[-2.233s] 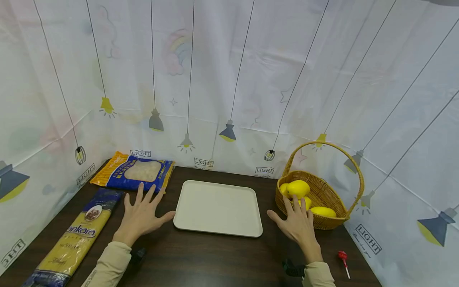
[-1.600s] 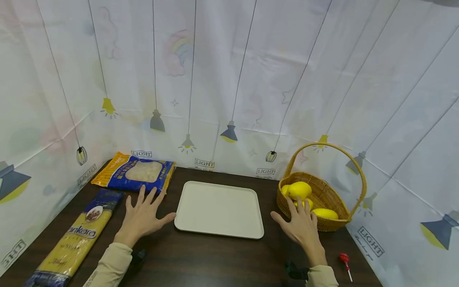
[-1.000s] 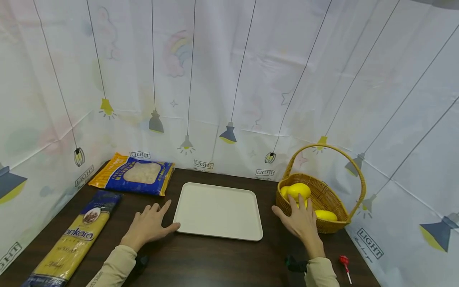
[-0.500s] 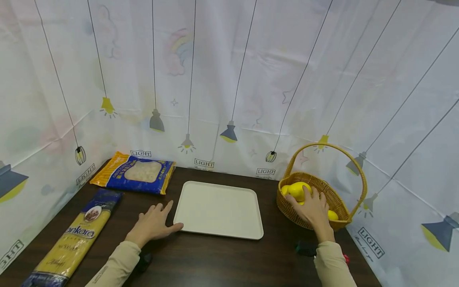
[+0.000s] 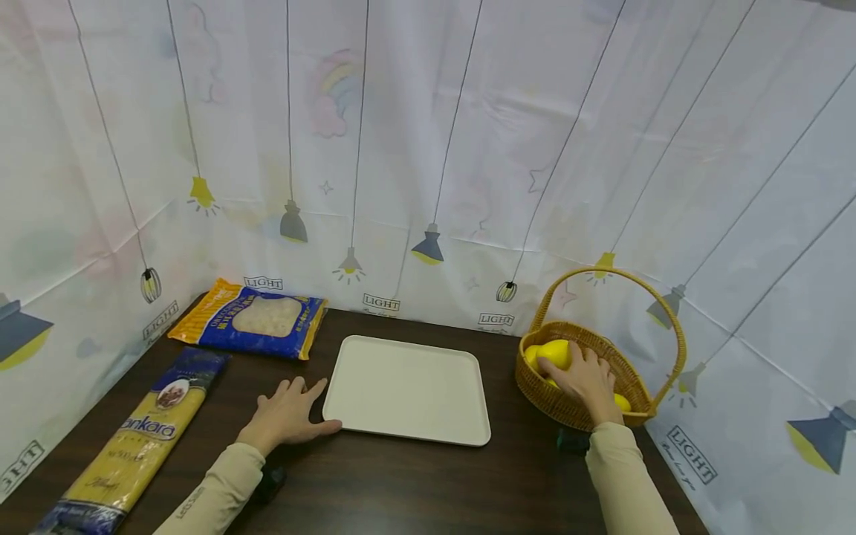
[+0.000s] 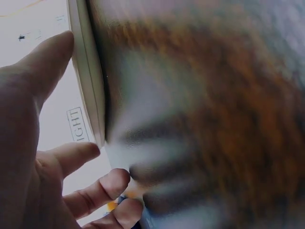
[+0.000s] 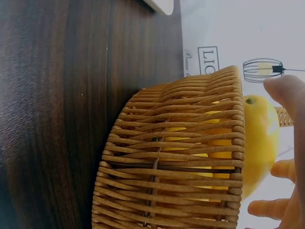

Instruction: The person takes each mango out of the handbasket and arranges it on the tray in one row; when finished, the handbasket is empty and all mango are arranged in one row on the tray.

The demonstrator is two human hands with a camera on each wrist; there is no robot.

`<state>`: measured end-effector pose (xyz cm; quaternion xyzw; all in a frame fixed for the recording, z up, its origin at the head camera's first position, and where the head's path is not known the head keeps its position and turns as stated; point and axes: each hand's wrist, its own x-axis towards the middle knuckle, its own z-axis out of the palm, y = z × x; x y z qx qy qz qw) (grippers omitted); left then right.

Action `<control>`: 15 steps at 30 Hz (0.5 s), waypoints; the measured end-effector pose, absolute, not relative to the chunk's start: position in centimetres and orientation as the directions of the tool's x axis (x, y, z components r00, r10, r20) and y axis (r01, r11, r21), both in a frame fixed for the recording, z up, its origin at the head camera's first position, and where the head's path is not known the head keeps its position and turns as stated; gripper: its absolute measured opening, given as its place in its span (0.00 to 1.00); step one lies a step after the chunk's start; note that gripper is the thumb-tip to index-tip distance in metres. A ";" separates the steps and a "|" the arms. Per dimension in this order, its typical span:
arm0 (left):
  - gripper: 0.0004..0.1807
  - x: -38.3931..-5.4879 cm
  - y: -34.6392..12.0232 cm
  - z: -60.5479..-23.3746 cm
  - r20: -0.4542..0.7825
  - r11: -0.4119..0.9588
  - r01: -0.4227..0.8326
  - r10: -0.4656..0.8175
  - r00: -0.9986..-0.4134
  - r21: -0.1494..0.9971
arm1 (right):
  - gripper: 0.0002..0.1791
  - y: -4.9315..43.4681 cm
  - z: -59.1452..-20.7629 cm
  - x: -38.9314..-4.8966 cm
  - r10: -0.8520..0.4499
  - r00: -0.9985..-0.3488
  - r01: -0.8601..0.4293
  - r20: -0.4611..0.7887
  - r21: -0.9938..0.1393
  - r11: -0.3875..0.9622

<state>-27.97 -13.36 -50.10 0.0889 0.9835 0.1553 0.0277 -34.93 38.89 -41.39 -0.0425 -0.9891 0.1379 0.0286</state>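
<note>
In the head view my right hand [image 5: 588,380] reaches into the wicker basket [image 5: 543,394] and grips a yellow lemon [image 5: 553,354], thumb on its near side and fingers bent over the far side. From the right wrist, that lemon [image 7: 259,143] bulges above the basket's woven wall [image 7: 167,157]. More lemons sit in the basket, partly covered by the hand. My left hand [image 5: 287,416] stays low at the left of a cream tray [image 5: 408,390], its thumb tip at the near left corner and forefinger beside the left rim. The left fingers are spread and hold nothing.
A blue and orange bag [image 5: 261,321] lies at the back left. In front of it, a long yellow and blue pasta packet [image 5: 143,438] lies slanted along the table's left side. A printed cloth [image 5: 428,148] hangs behind the dark table [image 5: 428,490]. The basket's handle [image 5: 605,271] arches up.
My right hand has moved from the basket's front rim into the basket and onto the lemon. The left hand has drawn back from the blue bag to the tray's near left corner.
</note>
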 end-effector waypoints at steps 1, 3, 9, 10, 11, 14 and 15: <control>0.55 -28.0 -13.3 -50.1 -0.024 0.937 0.168 0.184 -0.983 0.307 | 0.58 39.0 -41.4 -35.1 0.093 -0.995 0.080 0.034 -0.276 0.958; 0.54 -28.0 -13.2 -50.2 -0.022 0.938 0.168 0.183 -0.983 0.304 | 0.59 39.0 -41.4 -35.4 0.098 -0.995 0.091 0.011 -0.275 0.957; 0.52 -27.8 -13.0 -50.1 -0.027 0.936 0.161 0.178 -0.984 0.314 | 0.60 39.4 -41.8 -36.0 0.099 -0.995 0.096 -0.004 -0.274 0.957; 0.52 -27.7 -13.0 -50.1 -0.029 0.936 0.159 0.177 -0.984 0.315 | 0.60 39.4 -41.9 -36.1 0.097 -0.995 0.093 0.000 -0.273 0.957; 0.52 -27.7 -13.0 -50.1 -0.032 0.936 0.156 0.174 -0.984 0.316 | 0.59 39.4 -42.0 -36.1 0.095 -0.995 0.090 0.006 -0.272 0.958; 0.52 -27.7 -13.1 -50.0 -0.031 0.937 0.153 0.171 -0.985 0.315 | 0.59 39.3 -42.3 -36.4 0.086 -0.996 0.076 0.024 -0.271 0.960; 0.52 -27.7 -13.2 -50.0 -0.031 0.937 0.152 0.170 -0.985 0.314 | 0.58 39.2 -42.3 -36.5 0.083 -0.996 0.072 0.029 -0.271 0.960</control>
